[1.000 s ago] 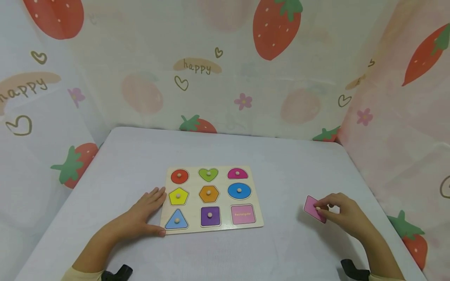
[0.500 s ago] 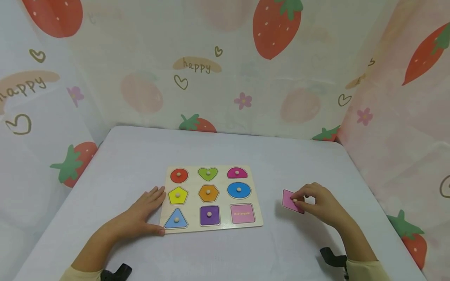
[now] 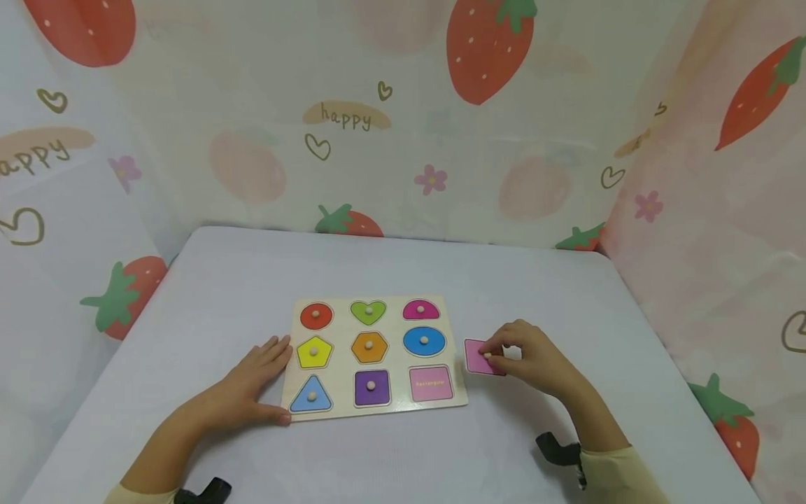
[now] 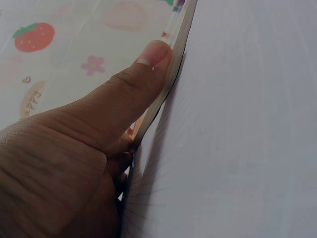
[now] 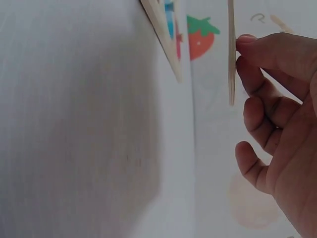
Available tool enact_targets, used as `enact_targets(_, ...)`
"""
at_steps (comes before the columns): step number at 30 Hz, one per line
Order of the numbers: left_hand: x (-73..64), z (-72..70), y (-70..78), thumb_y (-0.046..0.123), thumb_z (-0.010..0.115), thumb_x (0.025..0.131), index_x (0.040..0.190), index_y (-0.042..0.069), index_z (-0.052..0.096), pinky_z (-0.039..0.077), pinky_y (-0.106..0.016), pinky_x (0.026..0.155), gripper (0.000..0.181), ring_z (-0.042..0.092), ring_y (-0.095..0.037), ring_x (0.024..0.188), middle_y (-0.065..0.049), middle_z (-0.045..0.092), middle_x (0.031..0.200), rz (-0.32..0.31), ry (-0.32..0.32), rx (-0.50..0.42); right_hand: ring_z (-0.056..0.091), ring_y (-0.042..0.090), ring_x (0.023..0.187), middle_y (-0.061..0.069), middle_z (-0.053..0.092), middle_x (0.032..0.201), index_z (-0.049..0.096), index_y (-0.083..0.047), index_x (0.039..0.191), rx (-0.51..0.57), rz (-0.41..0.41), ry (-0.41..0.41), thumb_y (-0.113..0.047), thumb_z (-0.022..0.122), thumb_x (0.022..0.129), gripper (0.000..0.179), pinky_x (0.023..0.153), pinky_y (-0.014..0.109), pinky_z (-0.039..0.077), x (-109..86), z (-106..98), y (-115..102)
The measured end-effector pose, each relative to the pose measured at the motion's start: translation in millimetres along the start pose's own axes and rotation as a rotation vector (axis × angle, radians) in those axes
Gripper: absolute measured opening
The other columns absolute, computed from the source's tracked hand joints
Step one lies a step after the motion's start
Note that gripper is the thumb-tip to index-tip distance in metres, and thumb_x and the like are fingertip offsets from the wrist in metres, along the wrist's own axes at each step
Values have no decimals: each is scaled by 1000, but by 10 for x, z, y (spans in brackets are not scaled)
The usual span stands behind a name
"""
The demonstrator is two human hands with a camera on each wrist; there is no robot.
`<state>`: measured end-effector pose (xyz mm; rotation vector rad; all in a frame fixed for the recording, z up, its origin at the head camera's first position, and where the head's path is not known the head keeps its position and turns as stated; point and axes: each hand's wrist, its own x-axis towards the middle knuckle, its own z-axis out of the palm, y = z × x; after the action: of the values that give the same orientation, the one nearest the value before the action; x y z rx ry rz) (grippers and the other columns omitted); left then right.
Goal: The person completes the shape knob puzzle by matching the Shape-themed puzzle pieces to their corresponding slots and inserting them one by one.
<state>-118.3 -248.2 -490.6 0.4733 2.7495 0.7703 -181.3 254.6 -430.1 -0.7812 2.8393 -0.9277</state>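
A wooden shape puzzle board (image 3: 397, 414) lies on the white table, holding several knobbed pieces in their recesses. Its lower right recess (image 3: 431, 393), pink and marked "Rectangular", has no piece in it. My right hand (image 3: 532, 357) pinches the small knob of a pink rectangle puzzle piece (image 3: 474, 355) between thumb and finger. That piece hangs above the table just right of the board; the right wrist view shows the piece (image 5: 232, 59) edge-on. With fairly straight fingers, my left hand (image 3: 242, 385) rests against the board's left edge; in the left wrist view the thumb (image 4: 133, 79) touches that edge.
Around the board stretches the white table (image 3: 390, 462). A strawberry-print curtain (image 3: 378, 161) stands behind it and at both sides. Black wrist mounts (image 3: 560, 451) sit on both forearms.
My right hand has carried the pink rectangle piece leftward, from well right of the board to close beside it. The left hand stays at the board's edge. The head view has shifted slightly.
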Motion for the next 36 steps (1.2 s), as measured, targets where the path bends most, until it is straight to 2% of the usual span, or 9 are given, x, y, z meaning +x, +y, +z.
enact_targets(10,-4,-1,19,68,83,67,162,8,29,11,-64,125,124,5,-35,160,-7,17,172,-15,2,6,56,13,99,-16,70,95,80,-30,100,55,-14,-46,-17,81,89,17,85,42,50,169,271,-172)
enact_targets(15,-9,0,16,67,83,68,161,6,29,11,-65,124,124,5,-37,159,-10,17,172,-13,-3,-7,55,13,101,-17,70,95,80,-33,100,51,-22,-105,-19,80,89,17,88,41,44,235,376,-229)
enact_targets(20,-5,0,17,67,83,68,161,6,29,10,-64,125,124,5,-36,159,-10,17,172,-3,0,-7,54,12,102,-18,69,95,80,-33,98,56,-28,-127,-17,79,89,18,91,41,40,281,447,-241)
enact_targets(28,-23,-22,24,66,83,68,161,5,30,10,-64,125,123,5,-37,159,-10,18,172,8,-2,1,53,11,102,-20,68,93,81,-31,99,51,-36,-210,-22,80,89,13,89,38,44,360,553,-272)
enact_targets(36,-24,-31,50,66,83,68,161,5,30,10,-64,125,123,6,-37,159,-10,18,172,15,4,0,53,11,99,-21,67,90,80,-32,98,50,-32,-243,-23,81,89,12,83,32,50,404,602,-292)
